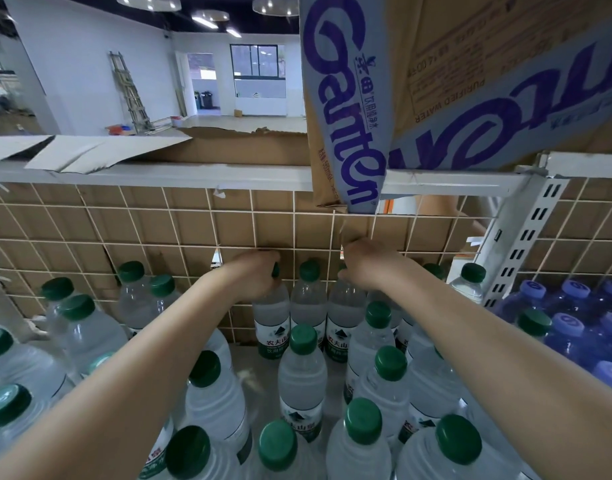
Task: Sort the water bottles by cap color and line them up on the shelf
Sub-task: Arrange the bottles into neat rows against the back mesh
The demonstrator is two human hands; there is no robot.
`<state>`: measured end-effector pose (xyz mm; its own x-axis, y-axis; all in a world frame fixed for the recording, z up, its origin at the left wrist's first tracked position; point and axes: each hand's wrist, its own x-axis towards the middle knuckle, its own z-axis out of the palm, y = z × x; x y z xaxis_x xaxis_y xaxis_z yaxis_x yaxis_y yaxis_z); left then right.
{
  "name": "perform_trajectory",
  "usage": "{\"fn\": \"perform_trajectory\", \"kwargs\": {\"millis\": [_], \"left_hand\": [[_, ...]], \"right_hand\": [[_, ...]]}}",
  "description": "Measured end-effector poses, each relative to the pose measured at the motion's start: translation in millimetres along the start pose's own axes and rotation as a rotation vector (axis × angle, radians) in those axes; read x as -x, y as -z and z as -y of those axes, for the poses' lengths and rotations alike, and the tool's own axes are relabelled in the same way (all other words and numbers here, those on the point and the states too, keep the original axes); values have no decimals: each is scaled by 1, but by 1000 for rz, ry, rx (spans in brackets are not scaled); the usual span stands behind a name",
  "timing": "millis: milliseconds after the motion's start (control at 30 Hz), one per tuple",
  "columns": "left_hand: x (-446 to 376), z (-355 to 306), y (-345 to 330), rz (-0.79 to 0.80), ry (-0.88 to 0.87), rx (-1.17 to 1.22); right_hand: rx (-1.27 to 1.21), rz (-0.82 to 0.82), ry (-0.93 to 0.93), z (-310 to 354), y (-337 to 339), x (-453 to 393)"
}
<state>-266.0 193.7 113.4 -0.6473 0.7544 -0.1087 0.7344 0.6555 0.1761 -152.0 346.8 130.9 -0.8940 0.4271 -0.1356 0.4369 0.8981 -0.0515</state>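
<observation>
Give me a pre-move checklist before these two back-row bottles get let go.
1. Left hand grips its green-capped bottle at the neck: ok.
2. Right hand grips its bottle: ok.
3. Both bottles upright at the wire grid: ok.
4. Bottle between them has green cap: ok.
5. Purple-capped bottles all past the upright: not ok, a stray green cap among them.

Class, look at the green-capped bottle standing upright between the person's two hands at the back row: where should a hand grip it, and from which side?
Likely best: the neck just under the cap of the middle bottle, from above. It stands upright with bottles tight on both sides, so only its top is free.
</observation>
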Motion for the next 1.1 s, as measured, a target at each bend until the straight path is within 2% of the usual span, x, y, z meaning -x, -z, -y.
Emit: {"fn": "perform_trajectory", "kwargs": {"millis": [233, 367, 467, 533, 667, 867, 967, 1100], "left_hand": [[2, -1, -4, -36, 36, 30], [8, -2, 4, -13, 94, 132], [20, -1, 20, -72, 148, 158], [32, 3, 27, -121, 216, 198], [61, 21, 29, -267, 290, 186], [92, 57, 24, -403, 427, 103], [93, 84, 28, -380, 480, 15], [86, 102, 32, -178, 397, -71]], "right_hand": [[35, -71, -6, -1, -4, 4], [100, -117, 11, -3, -2, 17], [116, -232, 74, -1, 4, 26], [39, -281, 152, 4, 7, 32], [-249, -198, 353, 27, 3, 45], [-411, -40, 530, 66, -1, 57], [-345, 17, 554, 90, 4, 56], [-242, 69, 565, 130, 8, 51]]}}
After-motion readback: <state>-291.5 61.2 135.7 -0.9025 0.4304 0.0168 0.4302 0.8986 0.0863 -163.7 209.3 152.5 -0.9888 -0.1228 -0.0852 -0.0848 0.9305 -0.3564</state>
